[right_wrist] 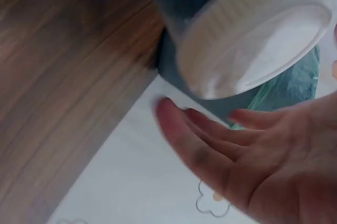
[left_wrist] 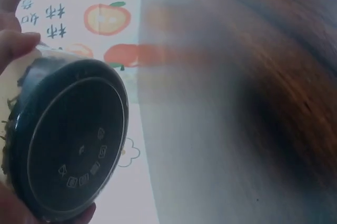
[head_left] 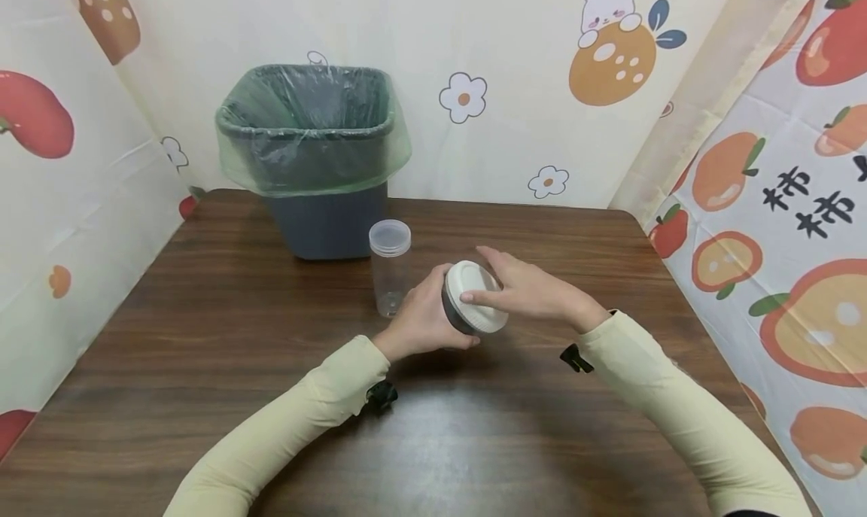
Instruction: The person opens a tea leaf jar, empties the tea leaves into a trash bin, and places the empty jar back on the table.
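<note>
My left hand (head_left: 427, 314) grips a jar (head_left: 455, 311) around its side, holding it tilted above the table. The jar has a white ribbed lid (head_left: 470, 282) and a dark round base (left_wrist: 79, 145) with small moulded marks. In the head view my right hand (head_left: 524, 285) is at the lid, fingers spread, with the thumb overlapping the lid's top. From the right wrist, the right hand's fingers (right_wrist: 210, 153) look extended beside the lid, not wrapped around it. A clear plastic jar (head_left: 391, 272) with a translucent lid stands upright just beyond the left hand.
A dark blue bin (head_left: 332, 220) lined with a green translucent bag (head_left: 305, 163) stands at the back left of the brown wooden table (head_left: 203, 336). Cloth printed with fruit and flowers hangs behind the table and along both sides.
</note>
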The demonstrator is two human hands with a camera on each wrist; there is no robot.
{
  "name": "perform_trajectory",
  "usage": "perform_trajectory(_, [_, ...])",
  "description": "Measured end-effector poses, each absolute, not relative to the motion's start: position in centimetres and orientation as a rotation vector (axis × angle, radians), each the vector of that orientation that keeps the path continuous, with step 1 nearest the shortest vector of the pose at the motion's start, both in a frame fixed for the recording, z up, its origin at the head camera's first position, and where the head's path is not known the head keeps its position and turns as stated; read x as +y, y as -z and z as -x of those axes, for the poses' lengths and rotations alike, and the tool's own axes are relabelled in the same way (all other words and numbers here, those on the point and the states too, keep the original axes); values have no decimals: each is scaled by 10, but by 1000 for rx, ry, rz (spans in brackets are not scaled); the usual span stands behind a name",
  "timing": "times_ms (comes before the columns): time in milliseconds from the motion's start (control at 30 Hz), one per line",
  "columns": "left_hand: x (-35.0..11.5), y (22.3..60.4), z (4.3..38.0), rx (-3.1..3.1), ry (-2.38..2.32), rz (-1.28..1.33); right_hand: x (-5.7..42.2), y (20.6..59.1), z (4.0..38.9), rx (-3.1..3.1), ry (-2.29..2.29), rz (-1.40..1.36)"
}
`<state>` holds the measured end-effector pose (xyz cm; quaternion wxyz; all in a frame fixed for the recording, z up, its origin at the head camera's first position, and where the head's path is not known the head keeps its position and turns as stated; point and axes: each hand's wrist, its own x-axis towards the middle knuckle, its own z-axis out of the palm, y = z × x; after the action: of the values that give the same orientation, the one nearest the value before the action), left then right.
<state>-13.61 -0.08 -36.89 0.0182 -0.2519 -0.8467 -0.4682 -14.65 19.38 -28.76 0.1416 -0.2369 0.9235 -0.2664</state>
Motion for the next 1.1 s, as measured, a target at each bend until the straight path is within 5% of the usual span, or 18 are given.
perform_trajectory(467, [0, 368, 135, -2627, 1158, 830, 192, 292, 146, 2612, 790, 764])
perform_trajectory(1100, [-5, 371, 131, -2669, 1297, 841, 200, 298, 143, 2467, 815, 1219])
